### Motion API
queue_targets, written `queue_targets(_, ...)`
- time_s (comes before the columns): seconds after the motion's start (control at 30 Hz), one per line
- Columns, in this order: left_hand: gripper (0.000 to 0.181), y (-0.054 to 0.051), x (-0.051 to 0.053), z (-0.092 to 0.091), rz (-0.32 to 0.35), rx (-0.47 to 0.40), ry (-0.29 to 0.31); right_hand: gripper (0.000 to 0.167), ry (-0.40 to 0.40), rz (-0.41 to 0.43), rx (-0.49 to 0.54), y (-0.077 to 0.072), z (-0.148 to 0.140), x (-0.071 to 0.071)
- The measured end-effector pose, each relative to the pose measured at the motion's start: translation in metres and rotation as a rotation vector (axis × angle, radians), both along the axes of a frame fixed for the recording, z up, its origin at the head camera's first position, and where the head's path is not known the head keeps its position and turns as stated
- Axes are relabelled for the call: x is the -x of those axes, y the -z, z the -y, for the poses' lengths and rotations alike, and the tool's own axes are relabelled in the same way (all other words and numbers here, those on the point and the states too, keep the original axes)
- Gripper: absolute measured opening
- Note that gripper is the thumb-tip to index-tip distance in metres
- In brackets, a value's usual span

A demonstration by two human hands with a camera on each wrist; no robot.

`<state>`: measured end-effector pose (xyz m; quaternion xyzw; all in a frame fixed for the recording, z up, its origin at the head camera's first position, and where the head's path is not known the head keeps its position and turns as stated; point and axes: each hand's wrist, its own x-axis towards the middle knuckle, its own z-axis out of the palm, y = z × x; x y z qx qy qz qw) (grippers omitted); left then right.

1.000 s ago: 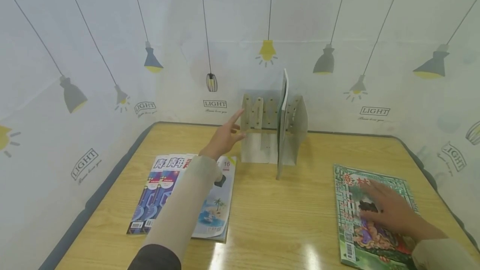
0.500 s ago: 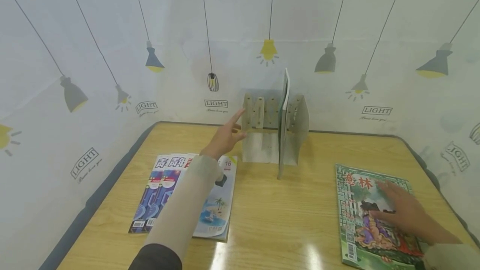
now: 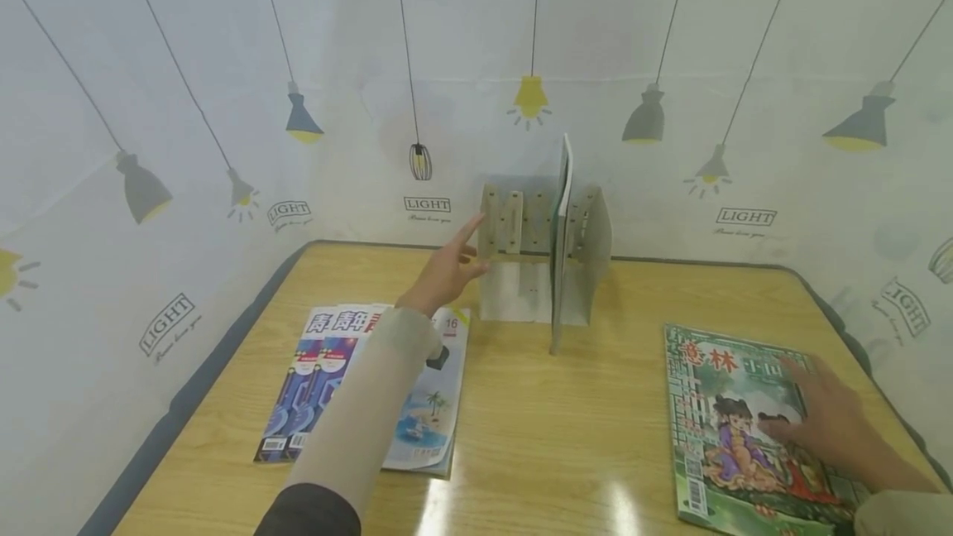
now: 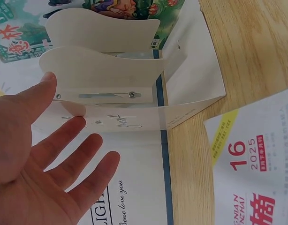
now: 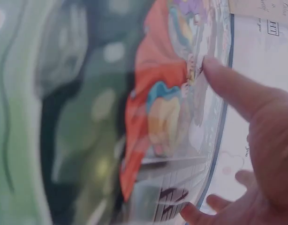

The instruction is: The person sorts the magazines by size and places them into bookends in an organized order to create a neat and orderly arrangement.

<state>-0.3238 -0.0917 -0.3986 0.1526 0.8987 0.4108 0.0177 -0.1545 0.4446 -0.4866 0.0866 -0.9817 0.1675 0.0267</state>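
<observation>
A cream bookend rack (image 3: 515, 292) stands near the table's back edge, with a thin magazine (image 3: 560, 246) upright in it. My left hand (image 3: 445, 275) is at the rack's left side; in the left wrist view its thumb and fingertips lie at the rack's side panel (image 4: 130, 117), the fingers spread. At the right, a green illustrated magazine (image 3: 737, 428) lies flat, and my right hand (image 3: 837, 420) lies over its right part, fingers extended. The right wrist view has the thumb at the cover (image 5: 158, 93) and the fingertips by its edge.
Several magazines (image 3: 316, 379) lie overlapped at the left of the wooden table (image 3: 551, 437), partly under my left forearm. The topmost light-coloured one (image 3: 432, 412) bears the number 16. Behind the table hangs a pale wall covering (image 3: 476, 40) with printed lamps.
My right hand has slid to the right across the green magazine, uncovering more of its cover. My left hand has stayed at the rack.
</observation>
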Motion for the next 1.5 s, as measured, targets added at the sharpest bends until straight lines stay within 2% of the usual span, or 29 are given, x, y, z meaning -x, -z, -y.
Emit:
queue_targets(0.13,0.081,0.001,0.001,0.001,0.012,-0.01,0.002,0.115,0.068,0.077,0.0,-0.008,0.0,0.0)
queue_targets(0.3,0.081,0.003,0.003,0.001,0.043,-0.031,-0.006,0.12,0.1,0.149,0.006,-0.011,-0.003,-0.001)
queue_targets(0.5,0.081,0.003,0.002,0.001,0.025,-0.018,-0.006,0.13,0.173,0.224,-0.042,-0.009,-0.006,-0.002)
queue_targets(0.6,0.081,0.003,0.002,0.001,0.019,-0.014,-0.006,0.13,0.185,0.253,-0.047,-0.012,-0.006,-0.002)
queue_targets(0.87,0.081,0.004,0.003,0.002,0.011,-0.022,0.004,0.134,0.197,0.281,-0.06,-0.018,-0.003,0.001)
queue_targets(1.27,0.082,0.005,0.003,0.0,0.023,-0.033,-0.008,0.14,0.241,0.321,-0.076,-0.018,-0.002,0.001)
queue_targets(1.5,0.082,0.006,0.003,0.002,0.027,-0.025,-0.003,0.139,0.245,0.352,-0.042,-0.016,-0.002,0.0)
